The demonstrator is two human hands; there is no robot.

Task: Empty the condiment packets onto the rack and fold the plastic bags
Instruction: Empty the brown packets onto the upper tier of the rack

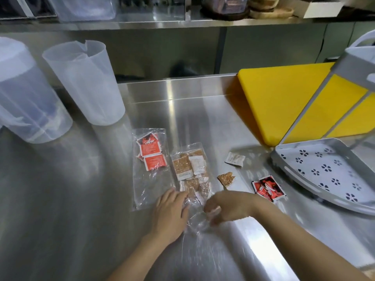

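While both of my hands work at the near end of the middle bag (190,171), its brown and white packets sit bunched toward the far, closed end. My left hand (169,211) lies flat and open on the near left edge of the plastic, pinning it to the steel counter (71,199). My right hand (227,205) has its fingers curled in around the crumpled mouth of the bag; it looks like a pinch on the film, though blur keeps me from being sure how firm it is.

Just left of this bag lies a second bag (150,169), flat, with red packets in its far half. Three loose packets rest on the counter to the right: a white one (235,159), a brown one (225,179) and a red one (268,188). Further right stands the grey rack (284,159), its patterned tray bare of packets, with a yellow cutting board (284,102) behind it. Two clear pitchers stand at the far left.

I judge the film thin, soft and slippery, prone to cling and crumple, so it wants a hold at the corners of the closed end, lifted so the packets slide out through the mouth. The packets look light and small, likely to scatter on steel, so tipping should happen over the rack tray. Folding comes easier once the bag is smoothed flat.
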